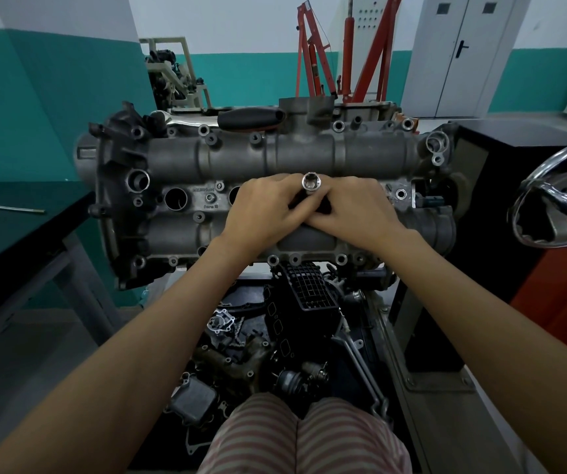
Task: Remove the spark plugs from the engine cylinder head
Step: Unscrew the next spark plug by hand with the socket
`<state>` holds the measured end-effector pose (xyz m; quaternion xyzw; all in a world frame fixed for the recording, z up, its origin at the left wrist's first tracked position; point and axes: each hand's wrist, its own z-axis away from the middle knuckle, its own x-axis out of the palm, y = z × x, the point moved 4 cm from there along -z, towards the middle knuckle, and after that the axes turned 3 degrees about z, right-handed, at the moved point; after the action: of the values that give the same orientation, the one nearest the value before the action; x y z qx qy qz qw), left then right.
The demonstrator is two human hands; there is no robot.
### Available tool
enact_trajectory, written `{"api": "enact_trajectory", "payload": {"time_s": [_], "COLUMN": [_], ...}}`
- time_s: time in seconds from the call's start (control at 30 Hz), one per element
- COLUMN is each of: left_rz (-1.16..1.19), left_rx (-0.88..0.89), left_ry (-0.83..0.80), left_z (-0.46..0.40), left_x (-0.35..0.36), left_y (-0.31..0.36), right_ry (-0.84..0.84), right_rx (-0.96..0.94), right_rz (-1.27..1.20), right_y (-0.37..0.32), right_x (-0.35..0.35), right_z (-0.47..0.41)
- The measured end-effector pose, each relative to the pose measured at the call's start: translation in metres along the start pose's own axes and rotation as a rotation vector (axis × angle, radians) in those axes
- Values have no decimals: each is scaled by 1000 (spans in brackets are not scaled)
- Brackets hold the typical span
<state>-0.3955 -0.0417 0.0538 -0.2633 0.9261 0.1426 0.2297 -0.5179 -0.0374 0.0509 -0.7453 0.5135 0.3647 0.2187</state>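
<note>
A grey engine cylinder head lies across the middle of the view on a stand. A chrome spark plug socket stands upright over a plug well near the head's centre, its open end facing me. My left hand and my right hand meet around the socket's shaft, fingers curled on it. Two open plug wells show to the left of my hands. No spark plug is visible; the well under my hands is hidden.
A black-handled tool lies on the head's far edge. A dark table with a thin rod stands at left. A chrome handwheel juts out at right. Loose engine parts fill the tray below. A red engine hoist stands behind.
</note>
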Motion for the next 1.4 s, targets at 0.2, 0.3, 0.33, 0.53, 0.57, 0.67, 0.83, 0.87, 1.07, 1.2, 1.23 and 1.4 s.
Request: {"api": "enact_trajectory", "payload": {"time_s": [0.2, 0.3, 0.33, 0.53, 0.57, 0.67, 0.83, 0.87, 1.07, 1.2, 1.23, 1.4], "left_rz": [8, 31, 38, 1, 5, 2, 5, 0, 5, 0, 4, 17], "left_rx": [8, 28, 20, 9, 12, 10, 30, 22, 22, 22, 27, 14], "left_ry": [-33, -2, -2, 4, 1, -18, -6, -10, -14, -23, -24, -30], "left_z": [-1, 0, 0, 0, -1, -1, 0, 0, 0, 0, 0, 0], "left_x": [0, -2, -2, 0, 0, 0, -1, 0, 0, -1, -2, -1], "left_y": [0, 2, 3, -1, -1, 1, 4, 3, 1, 2, 3, 3], "right_ry": [14, 13, 9, -11, -10, 3, 8, 9, -6, 13, 12, 23], "right_rx": [-21, -24, -22, 9, 4, -18, -29, -26, 12, -19, -21, -10], "right_rz": [-5, -7, -22, 36, 46, 27, -2, -21, 22, -14, -8, -28], "right_y": [-1, -3, -3, -1, -1, -2, -4, -4, -1, -2, -3, -3], "right_x": [-1, -2, -2, -1, -1, -1, -2, -2, 1, -1, -1, -2], "right_z": [0, 1, 1, 0, 0, 0, 1, 2, -1, 1, 1, 1]}}
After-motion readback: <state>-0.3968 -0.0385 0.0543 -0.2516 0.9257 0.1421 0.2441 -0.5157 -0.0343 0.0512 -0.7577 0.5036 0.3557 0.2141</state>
